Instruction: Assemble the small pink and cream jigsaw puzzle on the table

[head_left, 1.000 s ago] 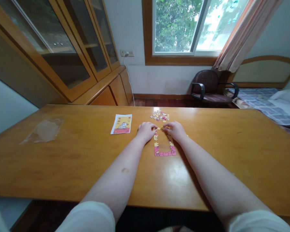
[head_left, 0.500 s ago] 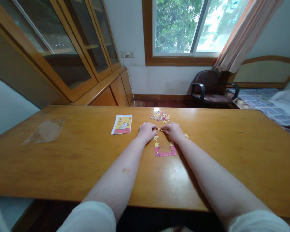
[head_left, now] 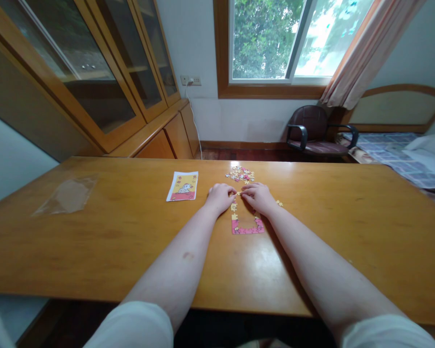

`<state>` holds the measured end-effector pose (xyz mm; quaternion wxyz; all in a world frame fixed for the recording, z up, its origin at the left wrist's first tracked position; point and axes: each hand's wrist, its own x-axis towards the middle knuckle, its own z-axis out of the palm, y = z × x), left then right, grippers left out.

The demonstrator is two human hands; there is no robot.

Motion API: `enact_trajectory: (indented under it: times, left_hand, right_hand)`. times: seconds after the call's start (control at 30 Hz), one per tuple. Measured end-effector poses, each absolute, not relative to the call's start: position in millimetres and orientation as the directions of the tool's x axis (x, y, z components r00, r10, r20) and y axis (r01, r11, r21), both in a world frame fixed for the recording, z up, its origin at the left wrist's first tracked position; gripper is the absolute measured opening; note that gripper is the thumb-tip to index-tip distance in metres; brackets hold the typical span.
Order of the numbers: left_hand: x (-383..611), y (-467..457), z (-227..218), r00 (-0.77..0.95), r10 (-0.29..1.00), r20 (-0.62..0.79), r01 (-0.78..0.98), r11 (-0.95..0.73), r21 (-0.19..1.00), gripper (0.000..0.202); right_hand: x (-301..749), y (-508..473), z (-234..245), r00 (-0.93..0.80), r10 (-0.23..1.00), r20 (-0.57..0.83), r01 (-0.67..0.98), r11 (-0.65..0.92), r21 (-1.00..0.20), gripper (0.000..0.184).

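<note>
Sliding inward, my right hand (head_left: 260, 197) has come nearer my left hand (head_left: 220, 196), so both now work at a yellow piece (head_left: 238, 193) atop the puzzle border (head_left: 248, 231); whether either pinches it, I cannot tell
</note>
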<state>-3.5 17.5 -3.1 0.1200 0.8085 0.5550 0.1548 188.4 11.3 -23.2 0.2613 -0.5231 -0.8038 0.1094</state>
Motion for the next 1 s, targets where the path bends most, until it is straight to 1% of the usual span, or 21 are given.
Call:
enact_trajectory:
  times: [0.4,0.53,0.6,0.67,0.77,1.0]
  left_hand:
    - [-2.8,16.4,-0.9,0.340,0.934,0.109,0.870,-0.357,0.342,0.023]
    - [-2.8,15.6,0.9,0.341,0.934,0.104,0.868,-0.355,0.348,0.023]
    - [-2.9,15.4,1.4,0.347,0.931,0.109,0.862,-0.363,0.354,0.023]
    - [-2.9,15.3,1.5,0.356,0.928,0.114,0.856,-0.372,0.359,0.024]
    - [-3.1,15.4,0.9,0.372,0.921,0.116,0.849,-0.388,0.360,0.024]
    - [-3.4,16.0,-1.3,0.381,0.917,0.118,0.845,-0.398,0.358,0.024]
  right_hand:
    - [188.0,11.8,-26.4,-0.306,0.902,0.305,0.798,0.418,-0.434,0.016]
    - [192.1,11.8,-24.4,-0.206,0.922,0.328,0.821,0.345,-0.456,0.021]
    - [195.0,12.2,-23.7,-0.152,0.935,0.321,0.827,0.298,-0.477,0.023]
    - [196.9,12.3,-23.2,-0.135,0.943,0.304,0.827,0.276,-0.489,0.024]
    - [196.4,11.2,-22.5,-0.157,0.945,0.288,0.831,0.284,-0.479,0.024]
    - [191.8,8.4,-19.9,-0.224,0.944,0.242,0.856,0.309,-0.414,0.026]
